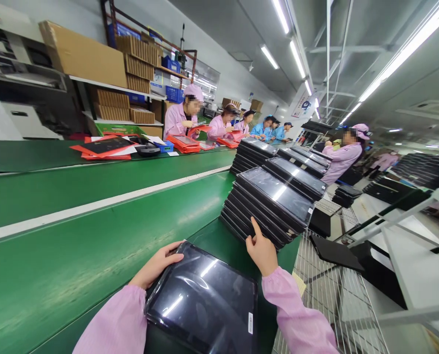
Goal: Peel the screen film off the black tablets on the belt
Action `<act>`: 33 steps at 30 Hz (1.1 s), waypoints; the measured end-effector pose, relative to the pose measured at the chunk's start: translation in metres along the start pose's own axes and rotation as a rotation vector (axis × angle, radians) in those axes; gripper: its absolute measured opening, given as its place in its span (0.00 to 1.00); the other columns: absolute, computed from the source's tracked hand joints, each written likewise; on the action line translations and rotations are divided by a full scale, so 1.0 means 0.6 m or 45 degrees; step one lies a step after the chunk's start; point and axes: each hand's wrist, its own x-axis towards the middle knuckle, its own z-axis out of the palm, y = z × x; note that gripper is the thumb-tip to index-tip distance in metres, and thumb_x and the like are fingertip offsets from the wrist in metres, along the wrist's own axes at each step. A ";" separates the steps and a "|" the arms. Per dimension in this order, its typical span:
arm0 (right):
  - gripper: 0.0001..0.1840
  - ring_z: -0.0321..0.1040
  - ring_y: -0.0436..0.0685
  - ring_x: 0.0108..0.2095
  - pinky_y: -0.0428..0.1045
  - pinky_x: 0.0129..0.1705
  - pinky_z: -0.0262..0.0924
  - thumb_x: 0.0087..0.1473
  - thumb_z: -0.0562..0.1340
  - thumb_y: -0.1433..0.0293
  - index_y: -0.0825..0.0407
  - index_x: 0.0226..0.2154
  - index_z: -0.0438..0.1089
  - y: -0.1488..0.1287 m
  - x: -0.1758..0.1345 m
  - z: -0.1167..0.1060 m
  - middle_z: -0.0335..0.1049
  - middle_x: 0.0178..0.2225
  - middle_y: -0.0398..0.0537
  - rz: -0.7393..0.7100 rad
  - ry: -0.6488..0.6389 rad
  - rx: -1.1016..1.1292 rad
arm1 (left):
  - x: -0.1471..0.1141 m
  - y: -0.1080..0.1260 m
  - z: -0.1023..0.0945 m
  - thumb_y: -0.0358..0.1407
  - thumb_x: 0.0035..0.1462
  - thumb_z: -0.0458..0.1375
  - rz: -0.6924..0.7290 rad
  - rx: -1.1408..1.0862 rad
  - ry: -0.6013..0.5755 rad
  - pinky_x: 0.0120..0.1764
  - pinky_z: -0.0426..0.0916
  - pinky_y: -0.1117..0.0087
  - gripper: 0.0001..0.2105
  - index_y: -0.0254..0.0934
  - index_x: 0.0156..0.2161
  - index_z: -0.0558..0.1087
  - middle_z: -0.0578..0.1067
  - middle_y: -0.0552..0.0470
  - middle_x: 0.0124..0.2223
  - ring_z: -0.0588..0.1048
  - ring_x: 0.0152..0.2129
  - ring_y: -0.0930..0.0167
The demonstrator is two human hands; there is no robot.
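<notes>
Holding one panel (204,295): left grip (155,265); right grip (263,251) perhaps touches stack (274,196).

Illumination was bright and white, from overhead tube lights (396,63) above and beyond the near panel stack (267,209). Streak glare lay across the stack's top and across the glossy panel (204,300) on its near side. Softer sheen marked the green belt (160,221) left of the stack. Wide-angle distortion stretched the pale frame (415,314) right of it; the distance beyond the stack looked soft.
</notes>
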 end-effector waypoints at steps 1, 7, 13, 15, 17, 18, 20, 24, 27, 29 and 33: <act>0.35 0.63 0.53 0.18 0.45 0.22 0.45 0.60 0.54 0.70 0.51 0.68 0.49 0.001 0.001 -0.005 0.62 0.16 0.36 0.006 0.016 0.001 | -0.001 0.002 0.001 0.48 0.46 0.68 -0.005 0.004 -0.005 0.57 0.66 0.61 0.34 0.36 0.58 0.70 0.75 0.44 0.56 0.73 0.53 0.58; 0.37 0.62 0.54 0.16 0.46 0.22 0.45 0.60 0.53 0.70 0.53 0.70 0.44 0.006 0.005 -0.026 0.61 0.15 0.35 0.043 0.083 -0.047 | -0.007 0.015 0.009 0.50 0.42 0.69 -0.016 0.031 0.032 0.56 0.67 0.61 0.36 0.36 0.56 0.72 0.76 0.44 0.55 0.74 0.52 0.57; 0.35 0.65 0.56 0.17 0.47 0.23 0.44 0.60 0.55 0.70 0.53 0.68 0.49 -0.004 0.007 -0.035 0.61 0.13 0.36 0.088 0.113 -0.058 | -0.009 0.018 0.010 0.51 0.43 0.68 -0.020 0.054 0.041 0.57 0.65 0.61 0.36 0.36 0.56 0.72 0.75 0.44 0.56 0.73 0.53 0.57; 0.34 0.66 0.56 0.18 0.47 0.23 0.44 0.60 0.56 0.70 0.53 0.67 0.50 -0.007 0.011 -0.039 0.63 0.14 0.36 0.102 0.122 -0.032 | -0.009 0.019 0.011 0.51 0.42 0.68 -0.025 0.046 0.029 0.58 0.65 0.61 0.37 0.35 0.57 0.71 0.74 0.43 0.57 0.72 0.54 0.56; 0.34 0.66 0.57 0.18 0.47 0.23 0.44 0.59 0.56 0.70 0.54 0.66 0.52 -0.010 0.015 -0.044 0.64 0.14 0.37 0.108 0.130 0.001 | -0.008 0.019 0.011 0.51 0.42 0.68 -0.029 0.033 0.022 0.58 0.64 0.60 0.37 0.35 0.57 0.70 0.74 0.43 0.57 0.72 0.55 0.56; 0.34 0.66 0.57 0.18 0.47 0.23 0.44 0.59 0.57 0.70 0.54 0.66 0.52 -0.011 0.016 -0.046 0.65 0.14 0.37 0.109 0.135 0.018 | -0.008 0.019 0.011 0.51 0.43 0.68 -0.027 0.026 0.020 0.58 0.64 0.60 0.37 0.35 0.57 0.70 0.74 0.43 0.57 0.72 0.55 0.56; 0.34 0.65 0.57 0.17 0.47 0.23 0.43 0.58 0.57 0.70 0.55 0.65 0.54 -0.013 0.016 -0.049 0.65 0.14 0.37 0.103 0.148 0.055 | -0.008 0.016 0.010 0.51 0.43 0.68 -0.021 0.020 0.018 0.58 0.64 0.60 0.37 0.35 0.57 0.70 0.74 0.44 0.57 0.72 0.54 0.56; 0.33 0.63 0.55 0.17 0.47 0.23 0.45 0.57 0.56 0.68 0.56 0.64 0.57 -0.014 0.009 -0.061 0.64 0.14 0.37 0.053 0.196 0.163 | -0.007 0.011 0.008 0.50 0.43 0.68 0.004 0.030 0.023 0.58 0.65 0.59 0.36 0.35 0.56 0.71 0.75 0.43 0.57 0.73 0.53 0.56; 0.35 0.62 0.55 0.17 0.47 0.24 0.48 0.58 0.53 0.65 0.59 0.66 0.52 -0.012 0.005 -0.081 0.65 0.16 0.38 0.069 0.304 0.266 | -0.007 0.011 0.008 0.51 0.43 0.68 -0.012 0.040 0.020 0.57 0.65 0.60 0.38 0.34 0.58 0.70 0.74 0.43 0.57 0.73 0.53 0.56; 0.38 0.61 0.55 0.17 0.47 0.25 0.50 0.58 0.53 0.63 0.62 0.67 0.48 -0.006 0.005 -0.097 0.65 0.17 0.38 0.117 0.371 0.337 | -0.008 0.013 0.008 0.52 0.43 0.67 -0.024 0.056 0.019 0.57 0.65 0.60 0.39 0.34 0.59 0.69 0.74 0.42 0.57 0.73 0.53 0.56; 0.39 0.58 0.54 0.18 0.48 0.28 0.54 0.56 0.55 0.59 0.59 0.66 0.52 0.008 -0.008 -0.120 0.62 0.18 0.37 0.185 0.381 0.531 | -0.009 0.013 0.009 0.53 0.43 0.66 -0.033 0.129 0.038 0.58 0.65 0.60 0.40 0.33 0.59 0.68 0.73 0.42 0.59 0.72 0.54 0.55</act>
